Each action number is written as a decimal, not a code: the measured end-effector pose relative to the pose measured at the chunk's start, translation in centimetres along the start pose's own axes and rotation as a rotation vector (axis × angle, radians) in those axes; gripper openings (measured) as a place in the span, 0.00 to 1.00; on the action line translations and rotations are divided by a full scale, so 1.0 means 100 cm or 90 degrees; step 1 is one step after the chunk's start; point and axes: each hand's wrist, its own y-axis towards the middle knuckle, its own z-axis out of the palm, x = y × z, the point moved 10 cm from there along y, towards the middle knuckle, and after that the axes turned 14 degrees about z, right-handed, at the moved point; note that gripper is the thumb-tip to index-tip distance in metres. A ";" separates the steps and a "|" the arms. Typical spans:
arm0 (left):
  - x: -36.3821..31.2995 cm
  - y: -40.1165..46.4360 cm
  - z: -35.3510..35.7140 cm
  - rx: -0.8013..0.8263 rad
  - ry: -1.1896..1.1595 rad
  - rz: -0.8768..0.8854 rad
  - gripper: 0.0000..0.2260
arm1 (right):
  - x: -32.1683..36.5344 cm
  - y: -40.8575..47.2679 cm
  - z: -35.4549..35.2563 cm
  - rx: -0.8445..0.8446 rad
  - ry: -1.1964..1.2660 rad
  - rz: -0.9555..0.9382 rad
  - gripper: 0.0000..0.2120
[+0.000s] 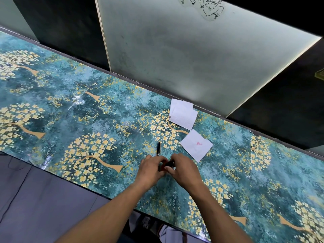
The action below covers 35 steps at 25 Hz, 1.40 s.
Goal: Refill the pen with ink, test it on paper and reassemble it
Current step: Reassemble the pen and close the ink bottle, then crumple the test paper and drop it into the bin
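Observation:
My left hand [152,168] and my right hand [182,170] meet over the table, both closed around a small dark object [168,163] between the fingers; a bit of red shows under it. It is mostly hidden, so I cannot tell what it is. A slim black pen part [158,148] with a gold band lies on the table just beyond my left hand. To the right of it lies a white tissue [196,145] with a red ink stain.
A stack of white tissues [183,114] lies near the far edge of the teal table [87,120] with its yellow tree pattern. A frosted glass panel [175,50] stands behind the table. Grey floor and a black cable [15,190] are at the left.

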 end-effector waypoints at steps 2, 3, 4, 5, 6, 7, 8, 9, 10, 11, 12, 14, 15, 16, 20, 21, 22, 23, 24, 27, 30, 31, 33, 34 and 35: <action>0.000 0.000 0.000 0.002 -0.002 -0.004 0.18 | 0.001 -0.002 0.002 0.003 0.010 -0.020 0.12; -0.001 -0.001 -0.001 -0.001 0.000 -0.007 0.18 | 0.002 -0.004 0.004 0.017 0.019 -0.039 0.12; 0.001 -0.001 0.000 -0.001 -0.004 -0.012 0.19 | 0.003 -0.005 0.007 0.033 0.026 -0.055 0.13; 0.001 -0.001 0.000 0.000 -0.001 -0.010 0.19 | 0.003 -0.006 0.008 0.042 0.032 -0.062 0.12; 0.002 -0.001 0.001 0.000 -0.001 -0.009 0.19 | 0.003 -0.005 0.008 0.041 0.035 -0.061 0.11; 0.001 -0.002 0.001 0.003 -0.003 -0.014 0.19 | 0.003 -0.004 0.007 0.034 0.034 -0.055 0.10; 0.002 -0.002 0.002 0.006 -0.013 -0.023 0.20 | 0.003 -0.003 0.007 0.025 0.032 -0.045 0.10; 0.001 -0.002 0.002 0.006 -0.014 -0.024 0.20 | 0.004 -0.002 0.007 0.016 0.030 -0.033 0.10; 0.002 -0.001 0.002 -0.001 -0.014 -0.023 0.20 | 0.004 -0.002 0.007 0.007 0.028 -0.020 0.10; 0.001 -0.001 0.001 -0.003 -0.011 -0.026 0.20 | 0.004 -0.002 0.006 0.000 0.026 -0.010 0.10; 0.001 -0.002 0.001 -0.003 -0.014 -0.030 0.20 | 0.004 -0.002 0.006 -0.006 0.024 -0.003 0.11; 0.001 -0.002 0.003 -0.004 -0.009 -0.030 0.20 | 0.003 -0.003 0.004 -0.012 0.025 0.005 0.11; 0.000 -0.003 0.002 -0.005 -0.003 -0.031 0.20 | 0.003 -0.003 0.004 -0.016 0.027 0.009 0.11; 0.002 -0.003 0.003 -0.005 -0.004 -0.035 0.20 | 0.003 -0.004 0.003 -0.020 0.030 0.012 0.11; -0.001 -0.004 0.000 -0.009 0.001 -0.043 0.19 | 0.002 -0.004 0.005 -0.029 0.048 0.008 0.11; -0.002 -0.005 0.000 -0.004 0.002 -0.043 0.19 | 0.001 -0.005 0.006 -0.025 0.057 -0.002 0.11; -0.003 -0.005 0.000 -0.001 0.001 -0.041 0.20 | -0.001 -0.006 0.007 -0.016 0.073 -0.015 0.13; -0.004 -0.005 -0.001 -0.001 0.002 -0.041 0.20 | -0.003 -0.007 0.008 -0.003 0.100 -0.021 0.15; -0.004 -0.004 -0.002 0.002 0.003 -0.038 0.20 | -0.010 -0.006 0.008 0.012 0.137 -0.006 0.19; -0.012 -0.004 -0.010 0.002 0.026 -0.028 0.20 | -0.052 0.006 -0.004 -0.015 0.267 0.121 0.24; -0.019 -0.004 -0.014 0.012 0.038 -0.019 0.21 | -0.114 0.024 -0.017 -0.103 0.375 0.305 0.25; -0.021 -0.004 -0.016 0.014 0.039 -0.019 0.21 | -0.134 0.028 -0.018 -0.121 0.401 0.366 0.26; -0.022 -0.005 -0.017 0.016 0.038 -0.025 0.21 | -0.162 0.037 -0.012 -0.123 0.419 0.459 0.31; -0.022 -0.005 -0.017 0.017 0.040 -0.027 0.21 | -0.170 0.041 -0.008 -0.115 0.415 0.487 0.34; -0.023 -0.006 -0.016 0.021 0.043 -0.028 0.21 | -0.173 0.044 -0.006 -0.106 0.407 0.503 0.36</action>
